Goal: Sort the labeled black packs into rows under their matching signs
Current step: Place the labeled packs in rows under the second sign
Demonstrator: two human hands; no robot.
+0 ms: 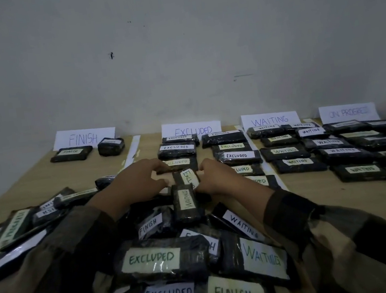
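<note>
Here both hands, left hand (139, 178) and right hand (216, 177), grip one EXCLUDED pack (189, 177), fingers curled closed.

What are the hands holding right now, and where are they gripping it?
Both the left hand and right hand appear to hold an EXCLUDED pack, one at each side edge; the fingertip contact is partly hidden.

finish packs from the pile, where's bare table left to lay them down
Most bare wood lies under the FINISH sign, in front of its two packs and left of the white paper strip. A smaller patch sits nearer than the WAITING rows. The EXCLUDED rows and near pile are crowded.
</note>
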